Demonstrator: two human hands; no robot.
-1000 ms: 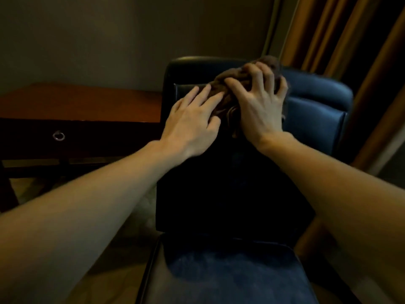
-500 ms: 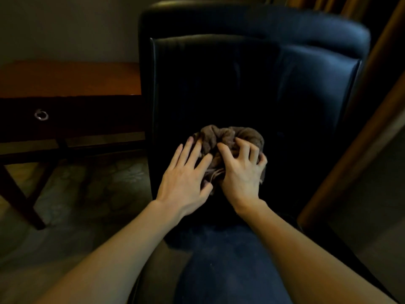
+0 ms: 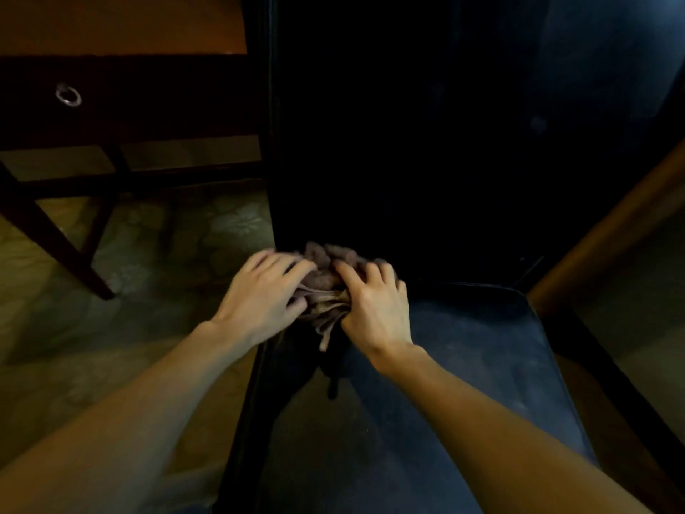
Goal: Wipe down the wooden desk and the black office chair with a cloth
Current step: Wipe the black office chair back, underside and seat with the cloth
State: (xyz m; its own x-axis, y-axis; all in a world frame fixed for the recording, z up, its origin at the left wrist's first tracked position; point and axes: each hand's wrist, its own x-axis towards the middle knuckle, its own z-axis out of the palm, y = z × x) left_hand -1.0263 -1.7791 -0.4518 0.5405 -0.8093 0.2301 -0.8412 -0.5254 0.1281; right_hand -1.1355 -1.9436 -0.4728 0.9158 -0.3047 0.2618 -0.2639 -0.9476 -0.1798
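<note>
Cloth (image 3: pixel 326 287) bunched at foot of chair (image 3: pixel 463 365) backrest, where back meets seat; a second ago it was up at top edge. Right hand (image 3: pixel 374 309) fingers curled into cloth, left hand (image 3: pixel 263 294) fingers spread, pressing its edge. Backrest stroke looks complete; seat likely next. Desk (image 3: pixel 122 27) behind-left, untouched now.

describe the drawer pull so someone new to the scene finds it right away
Start at the chair filling the middle; the desk stands to its left. On the desk's dark front panel, below the lit orange-brown top, hangs the pull. It is a small shiny metal ring, the only bright spot on that dark panel.
</note>
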